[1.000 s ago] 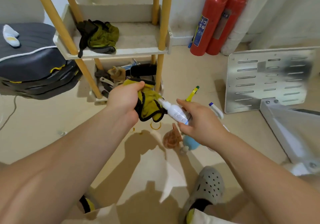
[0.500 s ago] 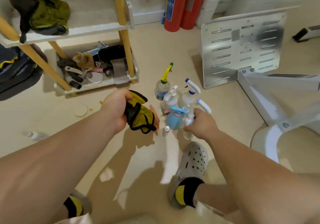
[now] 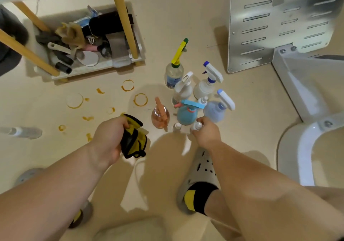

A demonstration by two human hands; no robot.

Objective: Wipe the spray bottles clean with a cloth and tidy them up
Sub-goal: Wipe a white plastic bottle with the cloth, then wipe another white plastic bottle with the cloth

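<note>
Several spray bottles stand grouped on the beige floor: a clear one with a yellow trigger, two white ones, a pale blue one, a teal one and an orange one. My left hand grips a yellow and black cloth left of the group. My right hand holds a small white spray bottle upright at the group's near edge. Another small bottle stands beside it.
A low shelf tray full of tools sits at the upper left between yellow posts. A slotted metal panel leans at the upper right, with a white frame below it. A clear bottle lies far left. Orange ring stains mark the floor.
My right hand lowered the small white bottle from mid-air wiping height down to the floor beside the group. The cloth in my left hand came off the bottle. The view tilted down.
</note>
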